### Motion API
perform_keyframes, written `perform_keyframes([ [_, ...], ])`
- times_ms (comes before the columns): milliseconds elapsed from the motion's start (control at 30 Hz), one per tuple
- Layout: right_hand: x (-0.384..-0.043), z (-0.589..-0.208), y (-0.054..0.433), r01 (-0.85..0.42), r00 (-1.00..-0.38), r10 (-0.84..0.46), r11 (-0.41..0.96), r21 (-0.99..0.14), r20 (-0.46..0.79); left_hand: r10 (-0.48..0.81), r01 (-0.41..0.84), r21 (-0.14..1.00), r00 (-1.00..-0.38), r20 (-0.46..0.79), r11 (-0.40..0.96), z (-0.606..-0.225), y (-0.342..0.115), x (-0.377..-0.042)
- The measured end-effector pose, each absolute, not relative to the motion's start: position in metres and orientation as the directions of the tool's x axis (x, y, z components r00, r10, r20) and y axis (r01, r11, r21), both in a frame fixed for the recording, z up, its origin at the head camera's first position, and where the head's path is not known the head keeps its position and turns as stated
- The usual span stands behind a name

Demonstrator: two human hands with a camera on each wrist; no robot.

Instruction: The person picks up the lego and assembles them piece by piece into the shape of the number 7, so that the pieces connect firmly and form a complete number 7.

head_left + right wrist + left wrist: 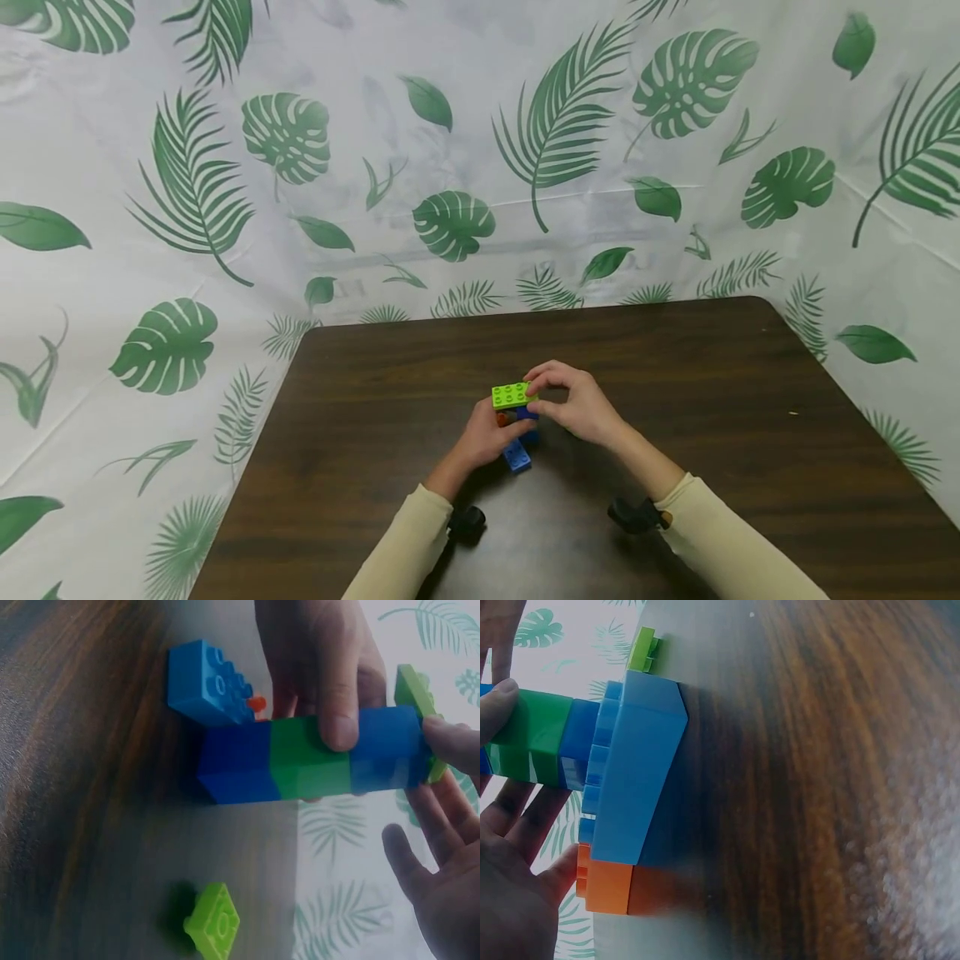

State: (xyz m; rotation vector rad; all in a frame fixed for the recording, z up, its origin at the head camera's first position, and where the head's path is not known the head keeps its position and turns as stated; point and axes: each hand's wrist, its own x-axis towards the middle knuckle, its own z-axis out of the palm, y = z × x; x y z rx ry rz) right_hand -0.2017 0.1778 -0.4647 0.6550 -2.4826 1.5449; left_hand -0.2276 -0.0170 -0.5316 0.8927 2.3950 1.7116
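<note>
My left hand (483, 435) grips a tower of toy building bricks, its thumb across the green brick (532, 735) in the middle. Blue bricks (386, 746) sit above and below the green one. Lying flat on top is a lime green brick (510, 395), whose right end my right hand (581, 406) pinches between thumb and fingers. Beside the tower's foot a lighter blue, sloped brick (641, 772) stands on the table, with an orange brick (609, 889) at its end. Whether tower and sloped brick are joined, I cannot tell.
A second lime green brick (214, 922) lies on the dark wooden table (375, 400), to the right of the tower. A leaf-patterned white cloth (360, 167) hangs behind the table. Both wrists carry a small black camera (468, 525).
</note>
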Motion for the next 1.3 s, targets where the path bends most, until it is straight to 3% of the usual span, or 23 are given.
perform_keyframes([
  [433, -0.200, -0.470, 0.178, -0.390, -0.918, -0.227, 0.377, -0.840, 0.324, 0.501, 0.428, 0.877, -0.821, 0.275, 0.220, -0.494, -0.019, -0.209],
  [733, -0.198, -0.467, 0.177, -0.318, -0.944, -0.212, 0.365, -0.875, 0.255, 0.503, 0.423, 0.882, -0.820, 0.274, 0.210, -0.494, -0.020, -0.209],
  [967, -0.198, -0.466, 0.177, -0.433, -0.900, -0.265, 0.474, -0.767, 0.345, 0.488, 0.433, 0.874, -0.825, 0.286, 0.220, -0.517, -0.019, -0.221],
  [1133, -0.197, -0.465, 0.177, -0.440, -0.898, -0.267, 0.496, -0.749, 0.350, 0.516, 0.420, 0.872, -0.820, 0.247, 0.250, -0.528, -0.019, -0.227],
  [1300, -0.195, -0.467, 0.177, -0.428, -0.903, -0.260, 0.504, -0.750, 0.341, 0.570, 0.350, 0.919, -0.799, 0.193, 0.180, -0.524, -0.017, -0.224],
])
